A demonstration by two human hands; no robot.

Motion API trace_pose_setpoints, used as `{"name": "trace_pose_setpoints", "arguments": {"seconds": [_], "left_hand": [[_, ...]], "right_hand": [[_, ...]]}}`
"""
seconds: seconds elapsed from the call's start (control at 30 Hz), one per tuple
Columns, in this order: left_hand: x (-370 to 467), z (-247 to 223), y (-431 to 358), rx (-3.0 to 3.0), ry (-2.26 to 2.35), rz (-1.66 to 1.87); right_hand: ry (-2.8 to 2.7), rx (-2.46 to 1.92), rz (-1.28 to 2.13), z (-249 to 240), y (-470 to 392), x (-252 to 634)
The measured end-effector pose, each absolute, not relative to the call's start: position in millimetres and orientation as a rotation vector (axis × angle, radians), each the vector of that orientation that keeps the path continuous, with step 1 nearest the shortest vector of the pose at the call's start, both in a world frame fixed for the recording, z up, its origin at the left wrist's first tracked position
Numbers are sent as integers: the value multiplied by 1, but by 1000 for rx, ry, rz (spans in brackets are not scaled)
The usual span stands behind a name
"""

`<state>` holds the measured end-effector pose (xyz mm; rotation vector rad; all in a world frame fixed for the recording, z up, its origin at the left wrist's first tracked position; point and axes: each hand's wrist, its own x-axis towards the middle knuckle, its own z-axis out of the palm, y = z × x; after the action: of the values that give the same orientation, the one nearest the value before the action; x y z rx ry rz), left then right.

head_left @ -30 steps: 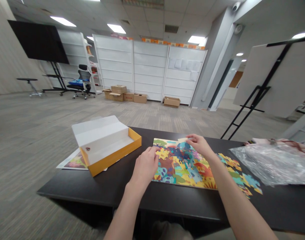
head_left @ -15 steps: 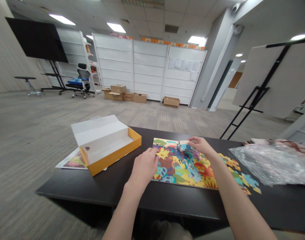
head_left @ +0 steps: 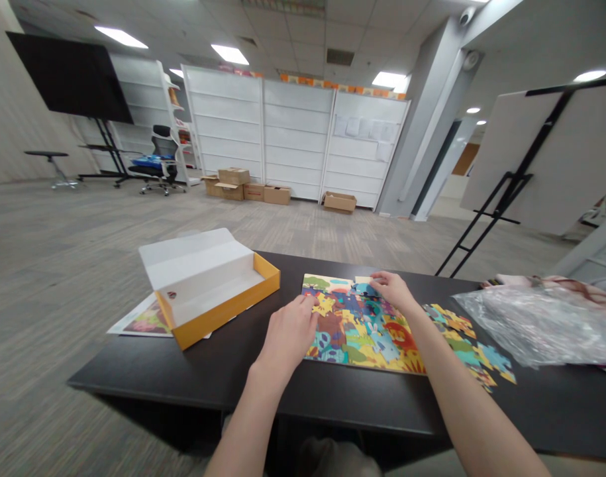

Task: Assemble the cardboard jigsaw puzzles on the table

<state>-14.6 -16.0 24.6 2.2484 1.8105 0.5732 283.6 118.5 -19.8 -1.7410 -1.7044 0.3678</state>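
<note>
A colourful animal jigsaw puzzle [head_left: 357, 331] lies on the black table in front of me. My left hand [head_left: 293, 324] is over its left edge, with the fingertips closed on a yellow puzzle piece [head_left: 324, 304]. At the top edge of the picture, my right hand [head_left: 393, 289] pinches a blue puzzle piece [head_left: 364, 287] with pale upper parts. My right forearm hides part of the puzzle's right side. Several loose puzzle pieces [head_left: 462, 344] are spread to the right of that forearm, some overlapping.
An open yellow box [head_left: 228, 301] with a white inside stands on the left, over a printed sheet [head_left: 144, 319]. Crinkled clear plastic bag [head_left: 541, 324] lies at the table's right. Beyond the black table [head_left: 223, 371] are cardboard boxes [head_left: 277, 195] and a whiteboard stand [head_left: 506, 192].
My right hand has shifted slightly left along the puzzle's top edge, with the blue piece at its fingertips. My left hand stays near the same spot with the yellow piece.
</note>
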Motion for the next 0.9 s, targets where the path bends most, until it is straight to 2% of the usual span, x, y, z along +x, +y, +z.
{"name": "trace_pose_setpoints", "arguments": {"seconds": [0.37, 0.67, 0.9], "left_hand": [[-16, 26, -17, 2252, 1812, 565], [-17, 25, -17, 2263, 1817, 580], [-17, 26, -17, 2262, 1807, 564]], "right_hand": [[-1754, -1764, 89, -11, 117, 292], [-2186, -1669, 54, -8, 106, 278], [-2282, -1726, 56, -5, 104, 276]]}}
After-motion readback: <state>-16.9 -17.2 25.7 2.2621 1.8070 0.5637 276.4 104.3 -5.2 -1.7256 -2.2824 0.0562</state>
